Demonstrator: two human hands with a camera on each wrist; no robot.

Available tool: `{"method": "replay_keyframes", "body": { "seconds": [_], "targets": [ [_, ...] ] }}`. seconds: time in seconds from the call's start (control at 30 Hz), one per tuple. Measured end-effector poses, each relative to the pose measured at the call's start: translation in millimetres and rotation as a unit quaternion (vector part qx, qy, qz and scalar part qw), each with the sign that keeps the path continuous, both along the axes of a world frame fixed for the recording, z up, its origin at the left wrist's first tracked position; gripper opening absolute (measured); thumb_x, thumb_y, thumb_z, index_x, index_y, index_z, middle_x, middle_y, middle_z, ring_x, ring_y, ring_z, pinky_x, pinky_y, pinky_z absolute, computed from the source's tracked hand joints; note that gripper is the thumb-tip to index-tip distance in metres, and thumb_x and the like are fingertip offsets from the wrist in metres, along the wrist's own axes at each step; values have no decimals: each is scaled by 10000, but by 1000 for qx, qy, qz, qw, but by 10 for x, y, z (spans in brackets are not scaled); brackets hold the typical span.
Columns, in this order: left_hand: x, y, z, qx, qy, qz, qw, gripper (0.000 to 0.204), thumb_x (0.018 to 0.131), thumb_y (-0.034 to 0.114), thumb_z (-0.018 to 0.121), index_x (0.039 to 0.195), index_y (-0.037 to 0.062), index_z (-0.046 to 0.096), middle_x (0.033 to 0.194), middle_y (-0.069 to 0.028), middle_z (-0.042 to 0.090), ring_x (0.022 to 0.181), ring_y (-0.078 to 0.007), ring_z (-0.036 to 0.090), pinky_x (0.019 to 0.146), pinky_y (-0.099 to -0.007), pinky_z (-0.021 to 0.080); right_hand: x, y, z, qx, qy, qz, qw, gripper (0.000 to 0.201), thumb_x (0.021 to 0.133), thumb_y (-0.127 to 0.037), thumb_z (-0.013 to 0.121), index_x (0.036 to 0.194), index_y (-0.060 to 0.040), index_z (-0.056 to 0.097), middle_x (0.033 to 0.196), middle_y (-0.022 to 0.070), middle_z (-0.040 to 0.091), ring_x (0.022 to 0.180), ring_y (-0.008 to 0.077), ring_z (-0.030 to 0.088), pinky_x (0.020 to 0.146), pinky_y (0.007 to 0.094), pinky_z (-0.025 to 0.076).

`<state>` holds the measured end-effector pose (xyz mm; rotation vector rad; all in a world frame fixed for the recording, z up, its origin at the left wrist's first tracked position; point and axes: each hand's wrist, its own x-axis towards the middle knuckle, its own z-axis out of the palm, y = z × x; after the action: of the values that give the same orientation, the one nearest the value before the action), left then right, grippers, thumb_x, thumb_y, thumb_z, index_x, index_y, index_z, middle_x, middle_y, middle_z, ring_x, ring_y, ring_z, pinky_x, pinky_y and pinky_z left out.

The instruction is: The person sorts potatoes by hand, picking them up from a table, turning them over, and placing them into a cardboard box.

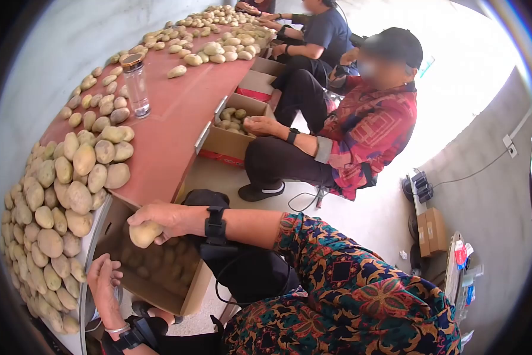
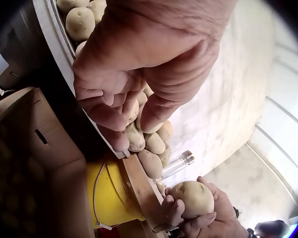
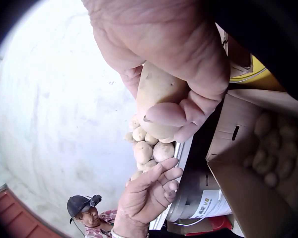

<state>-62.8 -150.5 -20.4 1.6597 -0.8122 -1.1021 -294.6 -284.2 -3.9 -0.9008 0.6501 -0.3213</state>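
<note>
My right hand point(image 1: 172, 219) grips a large pale potato point(image 1: 144, 235) above a cardboard box point(image 1: 193, 291) with potatoes in its shaded bottom. Fingers and thumb wrap the potato's sides in the right wrist view. Lower left, my left hand point(image 1: 105, 288) is up beside the table edge, palm inward and fingers loosely bent, holding nothing. A big heap of potatoes point(image 1: 50, 242) covers the near end of the table, just left of that hand. In the left wrist view, the left fingers overlap several potatoes point(image 2: 151, 162) at the edge.
A clear bottle point(image 1: 137, 89) stands on the red tabletop point(image 1: 159, 139). More potatoes point(image 1: 221, 50) lie farther along. A person in a cap point(image 1: 366, 112) sits beside another box point(image 1: 227, 142) of potatoes. Below the table edge are a yellow bucket point(image 2: 111, 196) and a grey bucket point(image 3: 196, 206).
</note>
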Motion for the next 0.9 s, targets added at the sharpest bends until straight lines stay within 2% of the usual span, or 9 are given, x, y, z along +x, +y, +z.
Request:
{"method": "replay_keyframes", "body": {
  "seconds": [0.5, 0.63, 0.83, 0.9],
  "targets": [
    [-231, -293, -52, 11, 24, -51, 998, 411, 908, 248, 617, 1203, -29, 546, 840, -45, 644, 628, -65, 534, 526, -183, 376, -201, -47, 19, 19, -39, -65, 997, 269, 836, -359, 638, 897, -99, 600, 802, 54, 620, 700, 177, 592, 475, 289, 427],
    [-206, -320, -105, 22, 24, -66, 997, 452, 898, 294, 630, 1230, -1, 543, 851, -30, 641, 626, -82, 525, 540, -201, 366, -203, -23, 58, 28, -48, -47, 997, 330, 858, -392, 616, 936, -71, 609, 830, 59, 625, 720, 157, 588, 482, 271, 441],
    [-222, -340, -120, 30, 6, -65, 997, 452, 899, 301, 628, 1227, 0, 547, 844, -29, 643, 630, -78, 529, 540, -194, 367, -170, -36, 21, 28, -46, -48, 997, 319, 855, -385, 615, 927, -75, 614, 822, 60, 622, 711, 162, 585, 480, 277, 431],
    [-205, -333, -125, 36, -33, -74, 996, 441, 899, 292, 623, 1217, -7, 557, 846, -37, 646, 626, -75, 531, 533, -190, 367, -169, -56, -36, 26, -57, -48, 997, 309, 851, -392, 621, 938, -95, 615, 832, 47, 623, 722, 160, 584, 501, 293, 437]
  ]
}}
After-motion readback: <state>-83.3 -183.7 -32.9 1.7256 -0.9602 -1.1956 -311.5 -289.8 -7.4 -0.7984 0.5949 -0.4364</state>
